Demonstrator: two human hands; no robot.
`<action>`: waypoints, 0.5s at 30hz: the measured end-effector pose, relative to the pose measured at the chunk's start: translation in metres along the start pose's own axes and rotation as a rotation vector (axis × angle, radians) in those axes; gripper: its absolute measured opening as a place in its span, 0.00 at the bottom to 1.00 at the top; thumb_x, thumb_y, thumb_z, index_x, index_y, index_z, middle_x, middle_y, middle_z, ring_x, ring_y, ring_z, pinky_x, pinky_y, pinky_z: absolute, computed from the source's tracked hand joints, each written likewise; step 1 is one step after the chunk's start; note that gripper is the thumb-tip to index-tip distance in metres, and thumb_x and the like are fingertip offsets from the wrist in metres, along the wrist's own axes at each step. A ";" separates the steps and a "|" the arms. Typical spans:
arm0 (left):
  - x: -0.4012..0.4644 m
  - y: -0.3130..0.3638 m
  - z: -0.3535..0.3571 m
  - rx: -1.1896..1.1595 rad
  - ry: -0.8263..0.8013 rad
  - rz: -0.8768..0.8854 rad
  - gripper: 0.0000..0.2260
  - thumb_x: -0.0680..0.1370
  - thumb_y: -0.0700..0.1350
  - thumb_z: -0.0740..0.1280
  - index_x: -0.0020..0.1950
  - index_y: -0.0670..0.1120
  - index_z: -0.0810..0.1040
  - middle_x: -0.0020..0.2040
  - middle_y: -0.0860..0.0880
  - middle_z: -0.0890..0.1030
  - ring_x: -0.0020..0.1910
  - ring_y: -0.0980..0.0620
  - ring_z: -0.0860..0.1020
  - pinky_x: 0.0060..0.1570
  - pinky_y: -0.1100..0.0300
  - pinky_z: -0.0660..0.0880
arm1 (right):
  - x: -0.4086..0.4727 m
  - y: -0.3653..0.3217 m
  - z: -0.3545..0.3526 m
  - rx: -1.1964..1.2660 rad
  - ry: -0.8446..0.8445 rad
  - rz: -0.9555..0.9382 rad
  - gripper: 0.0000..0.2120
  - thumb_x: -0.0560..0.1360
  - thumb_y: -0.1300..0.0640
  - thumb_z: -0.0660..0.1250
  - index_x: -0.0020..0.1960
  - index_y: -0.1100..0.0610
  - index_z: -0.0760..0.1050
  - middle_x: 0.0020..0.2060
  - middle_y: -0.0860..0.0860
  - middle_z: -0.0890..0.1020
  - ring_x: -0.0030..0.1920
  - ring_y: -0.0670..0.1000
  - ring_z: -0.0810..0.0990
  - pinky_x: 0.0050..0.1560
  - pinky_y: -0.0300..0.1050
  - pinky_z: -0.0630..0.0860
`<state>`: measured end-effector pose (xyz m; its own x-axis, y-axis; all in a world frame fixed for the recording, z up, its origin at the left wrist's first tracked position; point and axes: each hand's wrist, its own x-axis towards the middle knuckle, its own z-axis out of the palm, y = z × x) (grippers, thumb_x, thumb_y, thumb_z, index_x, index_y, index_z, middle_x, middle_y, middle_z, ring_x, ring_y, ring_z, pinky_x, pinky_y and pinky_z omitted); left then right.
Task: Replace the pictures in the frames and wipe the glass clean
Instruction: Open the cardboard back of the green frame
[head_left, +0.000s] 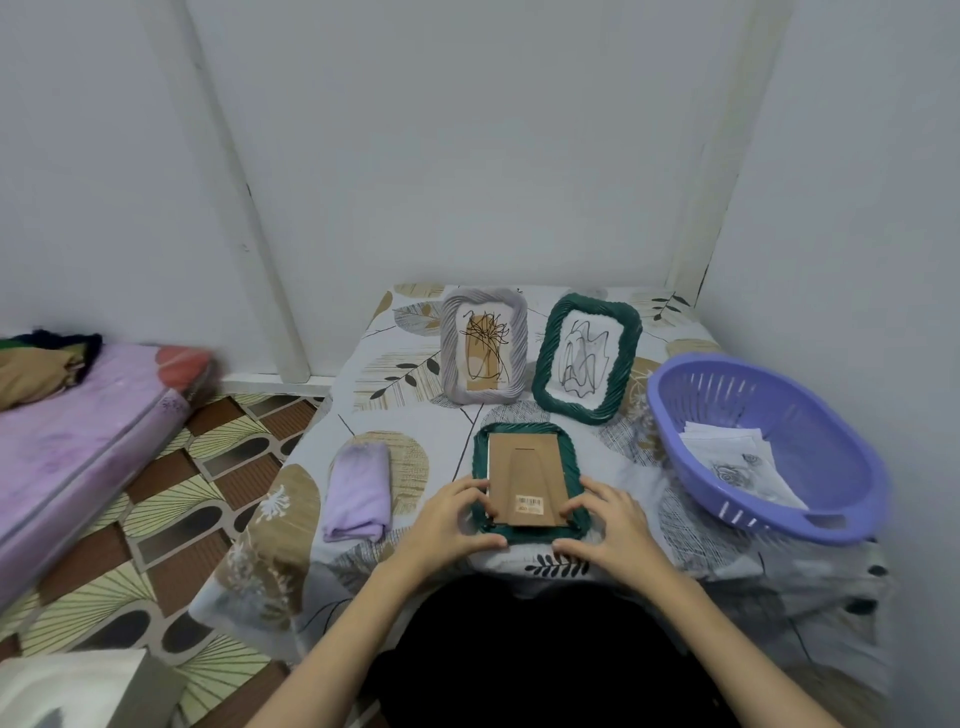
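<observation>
1. Your left hand (451, 519) grips the near left corner of the green frame (524, 480), fingers curled over its rim and thumb along the near edge.
2. Your right hand (610, 527) grips the near right corner the same way, fingertips at the edge of the brown backing board (524, 475).
3. That green frame lies face down on the desk (613, 462), right in front of you, backing board up with a barcode sticker near its lower edge.
4. Just left of it lies a folded lilac cloth (358, 491).
5. Farther back stand two upright frames side by side: a grey frame (483, 353) and a second green frame (587, 358), each showing a line drawing.
6. To the right sits a purple basket (769, 447) holding loose printed pictures (737, 465).
</observation>
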<state>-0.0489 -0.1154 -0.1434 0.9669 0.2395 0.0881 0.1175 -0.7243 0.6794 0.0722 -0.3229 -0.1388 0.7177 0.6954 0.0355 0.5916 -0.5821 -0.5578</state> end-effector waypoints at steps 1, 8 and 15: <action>0.000 0.000 0.001 -0.018 0.017 -0.004 0.17 0.65 0.51 0.77 0.49 0.44 0.79 0.66 0.49 0.73 0.65 0.58 0.67 0.59 0.72 0.58 | 0.000 -0.001 0.000 0.005 -0.007 0.013 0.35 0.52 0.28 0.59 0.52 0.45 0.77 0.70 0.49 0.66 0.69 0.51 0.63 0.65 0.45 0.55; -0.007 -0.006 0.010 -0.131 0.084 -0.044 0.17 0.65 0.48 0.77 0.50 0.48 0.78 0.64 0.49 0.76 0.68 0.56 0.67 0.62 0.70 0.60 | -0.002 -0.002 0.004 0.040 0.044 0.003 0.26 0.59 0.36 0.70 0.52 0.49 0.75 0.71 0.50 0.66 0.69 0.50 0.63 0.62 0.43 0.55; -0.006 -0.007 0.010 -0.148 0.076 -0.009 0.14 0.63 0.56 0.75 0.42 0.60 0.73 0.62 0.53 0.75 0.67 0.56 0.67 0.67 0.63 0.61 | -0.005 0.001 0.008 0.093 0.061 0.021 0.28 0.57 0.33 0.67 0.48 0.51 0.75 0.71 0.50 0.65 0.70 0.50 0.63 0.67 0.49 0.53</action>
<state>-0.0533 -0.1188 -0.1560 0.9452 0.2982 0.1328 0.0861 -0.6202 0.7797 0.0662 -0.3230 -0.1463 0.7520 0.6553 0.0716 0.5416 -0.5523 -0.6337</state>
